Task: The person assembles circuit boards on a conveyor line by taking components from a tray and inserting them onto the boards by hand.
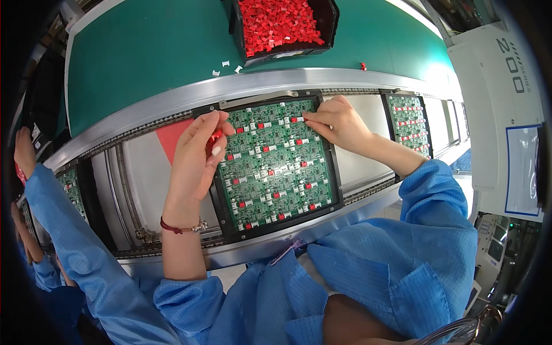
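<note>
– Smooth green bench surface [149,52] runs behind a silver metal rail [172,99]; what stands on it?
– One black, open-topped plastic bin [329,23], holding a heap of small red plastic parts [279,26]. Three small white plastic pieces [225,63] lie to its front left, near the rail; one small red plastic piece [363,66] lies to its right.
– Specify the position of the rectangular green circuit-board panel [287,155].
– It sits in a black rectangular frame [335,178] on the light grey conveyor bed [141,178]. A second framed green board [409,129] sits farther right.
– State of the left hand [195,146]?
– Curled at the panel's upper left edge, grasping small red parts between fingers and palm.
– And the right hand [342,123]?
– Thumb and index finger meet at a red-and-white connector [295,120] near the panel's upper right corner; whether they grip it cannot be told
</note>
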### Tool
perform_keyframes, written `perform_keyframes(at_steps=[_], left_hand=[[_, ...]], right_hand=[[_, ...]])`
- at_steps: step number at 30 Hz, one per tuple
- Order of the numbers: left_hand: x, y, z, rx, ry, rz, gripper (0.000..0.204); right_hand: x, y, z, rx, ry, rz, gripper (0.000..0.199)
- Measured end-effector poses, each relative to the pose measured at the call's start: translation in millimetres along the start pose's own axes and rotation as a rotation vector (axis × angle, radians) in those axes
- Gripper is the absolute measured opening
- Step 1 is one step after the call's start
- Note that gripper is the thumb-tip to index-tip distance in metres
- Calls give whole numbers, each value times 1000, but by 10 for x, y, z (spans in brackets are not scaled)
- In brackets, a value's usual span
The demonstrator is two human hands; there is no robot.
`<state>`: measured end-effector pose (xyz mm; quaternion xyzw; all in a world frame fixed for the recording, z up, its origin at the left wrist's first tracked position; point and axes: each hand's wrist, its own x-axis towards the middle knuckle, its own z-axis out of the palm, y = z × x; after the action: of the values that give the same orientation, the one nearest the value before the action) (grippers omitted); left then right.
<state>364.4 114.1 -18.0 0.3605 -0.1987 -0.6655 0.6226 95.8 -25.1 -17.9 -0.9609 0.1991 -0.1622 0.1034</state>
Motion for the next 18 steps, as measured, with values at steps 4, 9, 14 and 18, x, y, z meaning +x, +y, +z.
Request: perform_keyframes(at_steps=[4, 9, 14, 18], left_hand=[[4, -40, 213, 3, 96, -41, 22], [0, -161, 215, 101, -94, -195, 25], [6, -174, 116, 167, -164, -240, 25], [-36, -152, 193, 186, -74, -213, 26]], right_hand=[[85, -213, -158, -50, 61, 20, 27], [375, -571, -198, 184, 60, -106, 32], [594, -804, -64, 583, -109, 28, 27], [690, -811, -25, 602, -166, 144, 21]])
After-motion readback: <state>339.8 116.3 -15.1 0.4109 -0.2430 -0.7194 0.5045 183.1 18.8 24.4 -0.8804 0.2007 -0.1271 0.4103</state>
